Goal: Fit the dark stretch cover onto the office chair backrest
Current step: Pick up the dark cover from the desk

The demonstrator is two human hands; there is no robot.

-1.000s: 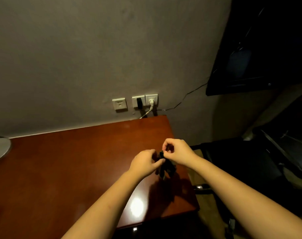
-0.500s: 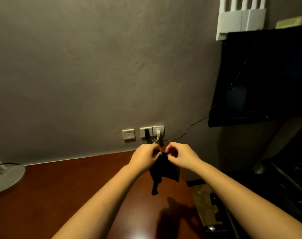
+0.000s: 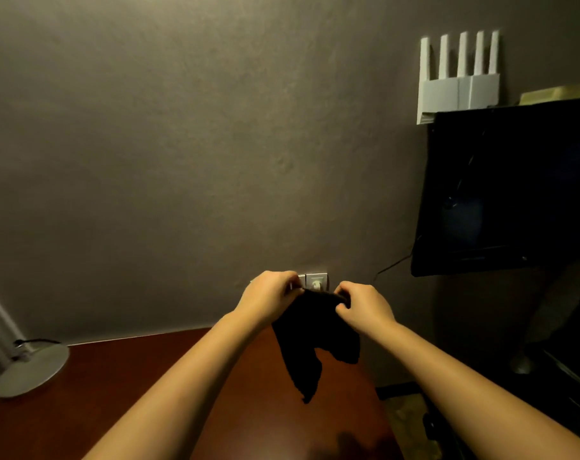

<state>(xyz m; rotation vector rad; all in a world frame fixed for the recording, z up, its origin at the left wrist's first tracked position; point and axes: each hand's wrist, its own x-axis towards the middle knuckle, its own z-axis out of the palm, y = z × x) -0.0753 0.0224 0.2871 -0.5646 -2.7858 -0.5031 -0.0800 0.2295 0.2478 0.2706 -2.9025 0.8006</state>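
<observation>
Although the round lamp base (image 3: 33,370) at the far left of the reddish wooden desk (image 3: 132,403) has no part in the task, it is named here as the first thing from that side. Further right, the left hand (image 3: 268,298) is raised above the back edge of the desk, and its fingers are curled so that the top edge of the dark stretch cover (image 3: 315,336) is pinched. The cover is hung in the air between both hands, in front of the wall socket (image 3: 317,281), bunched and with two loose ends pointing down; the desk is not touched by it. Its other top corner is pinched in the curled fingers of the right hand (image 3: 364,305), near the left one. It is judged that the opening of the cover is being searched for: the hem should be found first, then the hands drawn apart along it, so that the cloth is opened without twist. Further right a white router (image 3: 457,84) and a dark screen (image 3: 514,194) are seen; the chair backrest cannot be made out in the darkness below.
</observation>
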